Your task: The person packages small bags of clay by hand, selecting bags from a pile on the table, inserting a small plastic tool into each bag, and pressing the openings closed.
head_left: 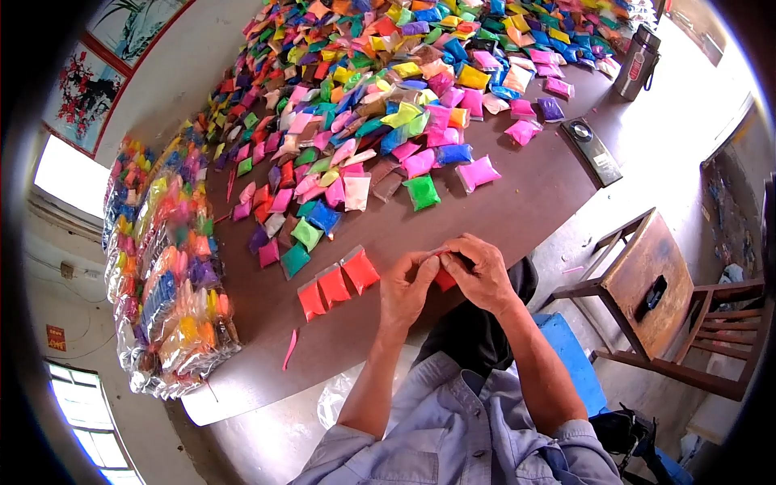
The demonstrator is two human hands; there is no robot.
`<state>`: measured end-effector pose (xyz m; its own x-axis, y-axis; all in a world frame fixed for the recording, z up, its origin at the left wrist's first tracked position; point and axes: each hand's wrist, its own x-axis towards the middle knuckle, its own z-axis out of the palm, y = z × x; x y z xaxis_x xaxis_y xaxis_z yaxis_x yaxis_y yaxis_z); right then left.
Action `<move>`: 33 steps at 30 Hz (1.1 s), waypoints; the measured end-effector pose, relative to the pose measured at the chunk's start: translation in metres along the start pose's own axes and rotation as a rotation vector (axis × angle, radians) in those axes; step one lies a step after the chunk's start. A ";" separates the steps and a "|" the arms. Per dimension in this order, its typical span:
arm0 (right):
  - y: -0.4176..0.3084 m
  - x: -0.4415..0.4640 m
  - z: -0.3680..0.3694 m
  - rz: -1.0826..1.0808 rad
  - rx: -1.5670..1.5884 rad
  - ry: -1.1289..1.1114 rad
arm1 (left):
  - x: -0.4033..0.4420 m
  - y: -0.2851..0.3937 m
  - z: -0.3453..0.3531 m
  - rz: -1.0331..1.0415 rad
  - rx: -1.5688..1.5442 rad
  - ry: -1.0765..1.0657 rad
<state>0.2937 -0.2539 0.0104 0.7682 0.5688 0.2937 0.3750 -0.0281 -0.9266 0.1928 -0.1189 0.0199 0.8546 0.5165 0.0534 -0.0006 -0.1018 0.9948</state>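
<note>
Near the front edge of the brown table, my left hand (406,284) and my right hand (478,268) meet over a small red packet (444,280). Thumbs and fingertips of both hands pinch its upper edge, and the fingers cover much of it. Just left of my left hand lies a row of red packets with clear top edges: one nearest the hand (360,269), a middle one (333,286) and a left one (311,301). A thin pink strip (289,349) lies nearer the table's edge.
A large heap of colourful packets (347,113) covers the far side of the table (509,218). Clear bags of packets (174,283) are stacked at the left. A dark flask (638,65) and a flat black device (592,152) stand at the right, beyond them a wooden chair (647,283).
</note>
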 end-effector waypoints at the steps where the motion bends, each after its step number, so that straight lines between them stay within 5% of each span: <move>1: 0.000 0.000 0.001 0.002 0.000 0.001 | 0.001 -0.003 -0.001 0.029 0.028 0.001; 9: -0.003 0.002 0.002 -0.057 -0.017 0.013 | 0.001 -0.021 -0.006 0.099 0.118 0.031; 15: 0.001 0.002 0.000 0.023 0.048 0.092 | -0.001 0.000 0.000 -0.097 -0.040 -0.010; 20: 0.000 0.004 0.002 -0.026 0.063 0.081 | 0.001 -0.019 -0.005 0.086 0.133 -0.034; 33: 0.007 -0.002 0.001 0.046 0.115 0.110 | 0.000 -0.003 -0.001 0.091 0.230 -0.095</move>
<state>0.2943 -0.2543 0.0034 0.8379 0.4754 0.2680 0.2806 0.0460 -0.9587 0.1927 -0.1177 0.0168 0.9014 0.4152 0.1230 0.0285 -0.3403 0.9399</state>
